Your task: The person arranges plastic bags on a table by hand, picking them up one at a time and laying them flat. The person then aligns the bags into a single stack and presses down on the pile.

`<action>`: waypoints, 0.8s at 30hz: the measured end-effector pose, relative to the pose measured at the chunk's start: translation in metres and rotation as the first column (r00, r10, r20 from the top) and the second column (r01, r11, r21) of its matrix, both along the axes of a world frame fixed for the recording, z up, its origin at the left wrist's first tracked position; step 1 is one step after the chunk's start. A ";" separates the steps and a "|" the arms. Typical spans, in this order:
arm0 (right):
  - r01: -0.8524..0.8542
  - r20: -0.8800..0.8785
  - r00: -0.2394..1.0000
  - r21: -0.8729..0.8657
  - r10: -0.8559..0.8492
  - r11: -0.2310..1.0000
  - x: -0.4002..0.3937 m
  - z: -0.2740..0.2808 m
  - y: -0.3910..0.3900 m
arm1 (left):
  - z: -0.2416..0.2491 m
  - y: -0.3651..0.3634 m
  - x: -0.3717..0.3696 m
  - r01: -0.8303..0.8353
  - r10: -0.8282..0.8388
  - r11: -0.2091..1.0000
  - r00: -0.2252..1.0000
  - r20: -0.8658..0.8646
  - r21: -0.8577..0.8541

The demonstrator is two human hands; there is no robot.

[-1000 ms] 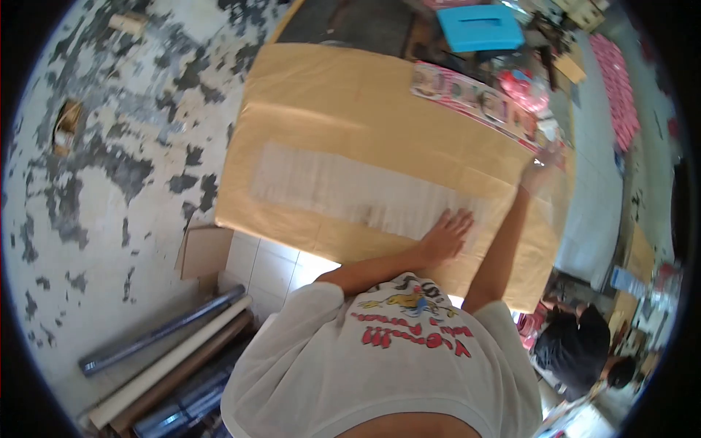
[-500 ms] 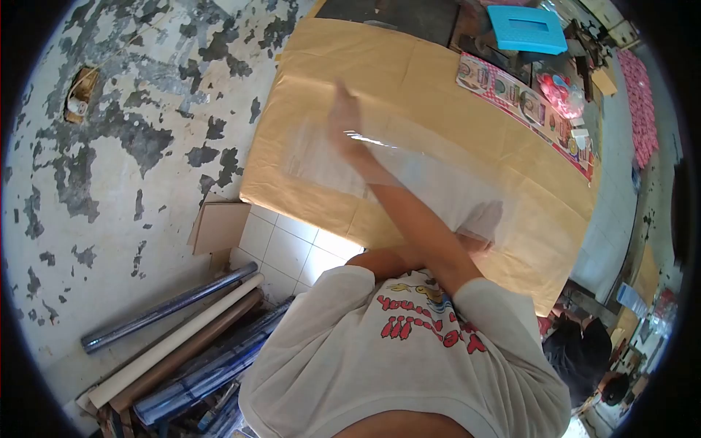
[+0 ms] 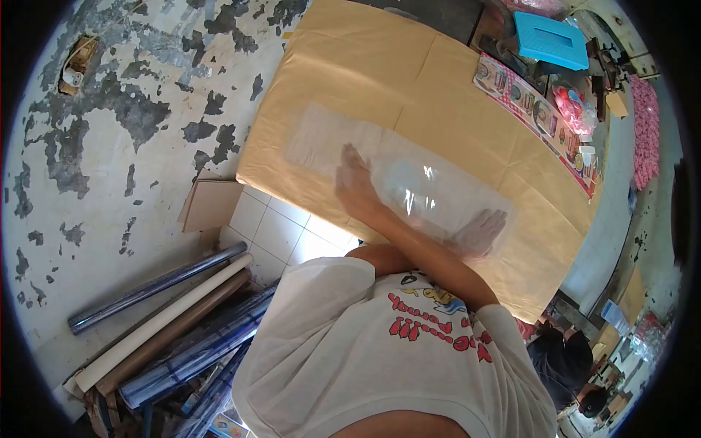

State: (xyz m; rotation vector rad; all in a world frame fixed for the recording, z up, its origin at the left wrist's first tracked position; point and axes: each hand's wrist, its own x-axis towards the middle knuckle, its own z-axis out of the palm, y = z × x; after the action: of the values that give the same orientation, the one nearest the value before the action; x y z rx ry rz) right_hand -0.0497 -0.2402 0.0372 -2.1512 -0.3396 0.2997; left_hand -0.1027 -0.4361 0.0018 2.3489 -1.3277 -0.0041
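White cloth with red lettering fills our nearest view, a T-shirt (image 3: 365, 372) whose two sleeves send out bare forearms that cross, the right one lying over the left. Just beyond, we find the left hand (image 3: 478, 235) at the right end of a clear film (image 3: 416, 175); it looks greyish, as if seen through the film, and its grip is flat, fingers extended and clasping nothing. The right hand (image 3: 355, 182) has crossed to the film's left part, with its fingers pointing away from us. Blur hides its grip: we cannot tell whether the fingers pinch the film or only rest on it. The film itself lies lengthwise across the near half of the tan-covered tabletop (image 3: 423, 87), glinting between the two hands.

Off to our left, long rolls lean low, a cream roll (image 3: 166, 321) beside a brown roll (image 3: 174, 333), near pale tiles (image 3: 281, 233). Farther over, a printed strip (image 3: 527, 109) runs along the tabletop's right side, with a pink bundle (image 3: 575, 109) touching or just beside it and a blue plastic piece (image 3: 551, 40) beyond. Well apart at right, we see another person in dark clothes (image 3: 561, 361).
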 end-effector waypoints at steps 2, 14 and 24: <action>0.042 0.126 0.990 0.172 -0.065 0.984 0.019 0.019 0.027 | -0.001 0.004 0.000 0.001 -0.001 1.000 1.000 -0.002 0.001; -0.111 0.282 0.924 -0.451 0.260 0.885 0.044 -0.035 0.070 | -0.005 0.029 -0.005 0.002 -0.002 1.000 1.000 -0.014 -0.009; 0.008 0.352 0.916 -0.495 0.192 0.869 0.067 -0.051 0.075 | -0.015 0.049 -0.002 -0.045 0.045 0.999 0.999 -0.022 -0.018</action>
State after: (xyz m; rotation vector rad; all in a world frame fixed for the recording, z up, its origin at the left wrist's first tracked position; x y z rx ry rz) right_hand 0.0173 -0.1656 -0.0138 -2.7069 -0.6577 -0.0058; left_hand -0.1051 -0.3875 -0.0128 2.3565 -1.2590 -0.0032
